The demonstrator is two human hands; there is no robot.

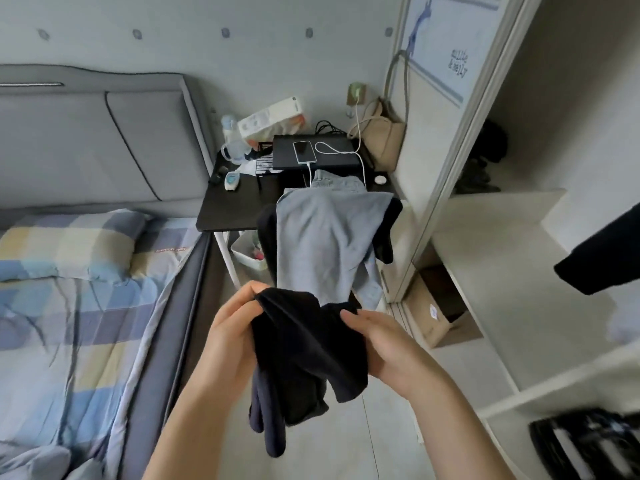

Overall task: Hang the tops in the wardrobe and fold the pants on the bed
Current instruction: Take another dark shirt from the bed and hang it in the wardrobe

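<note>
Where both hands meet, dark garment (304, 351) between left grip (232, 337) and right grip (391, 348).

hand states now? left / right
Left hand: grips the dark garment at its top edge.
Right hand: holds the same dark garment, fingers against its side.

A home bedroom: a bed with a grey padded headboard (104, 133) and a blue-and-yellow checked quilt (69, 306) sits beside a cluttered black bedside table (235, 206) and an open white wardrobe (502, 271).
</note>
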